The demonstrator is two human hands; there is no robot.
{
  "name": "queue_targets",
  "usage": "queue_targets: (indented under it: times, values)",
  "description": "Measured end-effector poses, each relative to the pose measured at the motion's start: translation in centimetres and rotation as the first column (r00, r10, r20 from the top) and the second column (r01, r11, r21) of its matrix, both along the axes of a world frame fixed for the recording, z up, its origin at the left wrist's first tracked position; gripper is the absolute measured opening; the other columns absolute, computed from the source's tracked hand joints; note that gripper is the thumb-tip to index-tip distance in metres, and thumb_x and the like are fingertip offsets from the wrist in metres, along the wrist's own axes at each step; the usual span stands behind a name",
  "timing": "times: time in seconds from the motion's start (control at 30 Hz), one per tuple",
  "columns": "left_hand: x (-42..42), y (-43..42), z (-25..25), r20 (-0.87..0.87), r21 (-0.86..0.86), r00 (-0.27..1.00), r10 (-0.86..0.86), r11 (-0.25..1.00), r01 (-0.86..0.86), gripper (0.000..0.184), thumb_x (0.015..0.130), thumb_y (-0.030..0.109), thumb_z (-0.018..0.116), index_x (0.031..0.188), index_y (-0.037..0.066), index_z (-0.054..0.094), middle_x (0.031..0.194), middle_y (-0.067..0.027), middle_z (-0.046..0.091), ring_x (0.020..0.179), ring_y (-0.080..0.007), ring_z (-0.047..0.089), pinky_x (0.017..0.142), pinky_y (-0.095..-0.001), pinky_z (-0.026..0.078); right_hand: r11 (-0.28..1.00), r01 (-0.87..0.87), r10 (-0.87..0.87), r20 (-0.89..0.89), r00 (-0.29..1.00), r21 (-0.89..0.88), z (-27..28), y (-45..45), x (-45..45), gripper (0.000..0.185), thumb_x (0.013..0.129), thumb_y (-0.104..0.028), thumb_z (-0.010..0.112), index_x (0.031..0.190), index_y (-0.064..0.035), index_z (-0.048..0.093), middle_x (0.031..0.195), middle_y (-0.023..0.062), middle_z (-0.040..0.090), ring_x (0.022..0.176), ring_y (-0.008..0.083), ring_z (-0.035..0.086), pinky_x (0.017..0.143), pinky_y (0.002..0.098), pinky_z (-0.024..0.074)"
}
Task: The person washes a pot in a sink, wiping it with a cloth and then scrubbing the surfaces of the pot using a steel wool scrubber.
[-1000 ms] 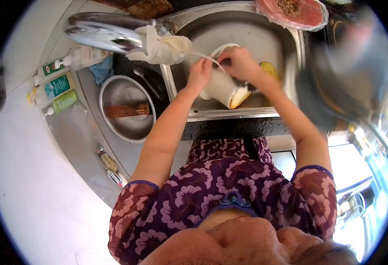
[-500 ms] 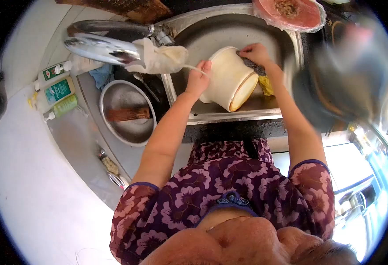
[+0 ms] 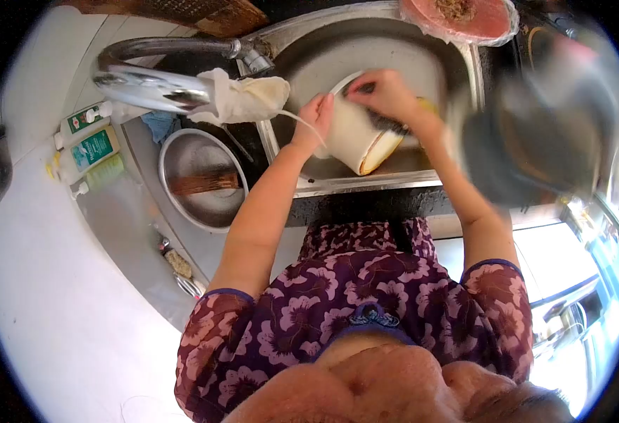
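A cream-coloured pot with a brown-edged base lies tilted on its side in the metal sink. My left hand grips the pot at its left, near the rim. Pressed against the upper side of the pot, my right hand is closed on a dark grey scouring pad. That hand is slightly blurred and covers part of the pot. Partly hidden behind my right wrist is something yellow in the sink.
A chrome faucet with a whitish cloth on its spout arches at the left. Below it stand a metal basin holding a brown brush and several bottles. A plastic-wrapped pink item sits at the sink's far edge.
My right hand has moved left and slightly up across the pot with the scouring pad, now hiding more of the pot. My left hand stays at its side.
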State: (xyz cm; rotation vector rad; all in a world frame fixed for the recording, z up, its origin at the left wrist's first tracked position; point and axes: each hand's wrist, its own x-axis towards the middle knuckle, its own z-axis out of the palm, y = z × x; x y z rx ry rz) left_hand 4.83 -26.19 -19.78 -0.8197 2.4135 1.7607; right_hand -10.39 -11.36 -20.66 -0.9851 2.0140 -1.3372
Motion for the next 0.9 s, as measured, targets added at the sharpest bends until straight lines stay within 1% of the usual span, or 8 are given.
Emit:
queue_targets:
  times: [0.03, 0.1, 0.2, 0.37, 0.5, 0.67, 0.8, 0.9]
  values:
    - [-0.4, -0.3, -0.1, 0.013, 0.027, 1.0, -0.014, 1.0, 0.013, 0.036, 0.099, 0.033, 0.049, 0.096, -0.001, 0.06, 0.072, -0.0083, 0.059, 0.066, -0.0156, 0.052, 0.065, -0.0315, 0.045, 0.997, -0.082, 0.081, -0.137, 0.987, -0.002, 1.5, -1.0, 1.2, 0.019, 0.074, -0.023, 0.077, 0.087, -0.0103, 0.076, 0.084, 0.0114, 0.072, 0.07, 0.0238, 0.067, 0.072, 0.0341, 0.0537]
    - [0.0, -0.3, -0.8, -0.007, -0.026, 1.0, 0.015, 1.0, -0.015, 0.036, 0.099, 0.033, 0.049, 0.095, -0.001, 0.06, 0.072, -0.0082, 0.058, 0.067, -0.0144, 0.051, 0.065, -0.0305, 0.045, 0.985, 0.034, -0.081, 0.273, 0.959, 0.171, 0.7, -0.4, -0.3, 0.019, 0.072, -0.023, 0.077, 0.087, -0.0116, 0.076, 0.084, 0.0107, 0.071, 0.071, 0.0234, 0.066, 0.071, 0.034, 0.0535]
    - [0.0, -0.1, -0.1, -0.024, -0.068, 0.999, 0.033, 0.997, -0.035, 0.037, 0.1, 0.033, 0.049, 0.093, -0.001, 0.06, 0.072, -0.0084, 0.058, 0.068, -0.0135, 0.05, 0.064, -0.0298, 0.044, 0.933, 0.113, -0.271, 0.459, 0.846, 0.343, -7.0, 2.7, -3.1, 0.02, 0.071, -0.022, 0.077, 0.088, -0.0114, 0.076, 0.084, 0.0109, 0.071, 0.071, 0.0235, 0.066, 0.07, 0.0339, 0.0534]
    - [-0.2, -0.1, 1.2, 0.025, -0.022, 1.0, 0.01, 1.0, -0.01, 0.038, 0.101, 0.033, 0.046, 0.093, -0.003, 0.058, 0.07, -0.0097, 0.057, 0.066, -0.0157, 0.049, 0.066, -0.0304, 0.045, 0.988, -0.155, 0.149, -0.216, 0.965, -0.009, 4.0, 1.2, 2.8, 0.018, 0.072, -0.021, 0.077, 0.085, -0.0092, 0.075, 0.086, 0.0111, 0.071, 0.077, 0.0239, 0.068, 0.075, 0.0323, 0.0533]
    - [-0.2, 0.4, 1.2, 0.004, -0.066, 1.0, 0.001, 0.998, -0.001, 0.038, 0.101, 0.033, 0.046, 0.094, -0.002, 0.058, 0.07, -0.0092, 0.056, 0.067, -0.0144, 0.049, 0.065, -0.0304, 0.045, 0.964, 0.147, -0.214, 0.32, 0.923, 0.222, -1.3, 4.2, -0.8, 0.02, 0.076, -0.023, 0.075, 0.09, -0.0088, 0.076, 0.084, 0.0123, 0.072, 0.073, 0.0243, 0.069, 0.072, 0.0341, 0.055]
    - [-0.1, 0.0, 0.4, -0.003, -0.076, 1.0, -0.013, 0.997, 0.013, 0.038, 0.1, 0.035, 0.048, 0.096, -0.001, 0.06, 0.071, -0.015, 0.058, 0.064, -0.0199, 0.052, 0.064, -0.0328, 0.046, 0.999, -0.048, 0.048, -0.218, 0.975, 0.005, 4.3, 2.4, 3.3, 0.019, 0.076, -0.025, 0.075, 0.087, -0.0085, 0.075, 0.089, 0.0124, 0.072, 0.079, 0.025, 0.069, 0.076, 0.0337, 0.054]
    - [0.5, -0.2, -1.1, -0.048, -0.09, 0.999, -0.014, 0.996, 0.01, 0.037, 0.1, 0.034, 0.048, 0.095, -0.001, 0.06, 0.071, -0.0128, 0.059, 0.064, -0.0189, 0.051, 0.064, -0.0322, 0.045, 0.943, 0.146, -0.254, 0.36, 0.898, 0.3, -2.0, 4.8, -1.0, 0.019, 0.079, -0.024, 0.073, 0.089, -0.0083, 0.075, 0.089, 0.0129, 0.072, 0.079, 0.026, 0.069, 0.076, 0.0347, 0.054]
    - [-0.1, 0.0, 0.2, -0.051, -0.09, 0.999, 0.005, 0.996, -0.009, 0.036, 0.1, 0.033, 0.048, 0.095, -0.001, 0.06, 0.07, -0.0104, 0.058, 0.064, -0.0172, 0.05, 0.064, -0.0317, 0.045, 0.929, 0.258, -0.29, 0.092, 0.953, 0.266, 1.5, 4.2, 1.0, 0.018, 0.077, -0.023, 0.074, 0.088, -0.0084, 0.075, 0.087, 0.0128, 0.071, 0.08, 0.0265, 0.069, 0.077, 0.0348, 0.0536]
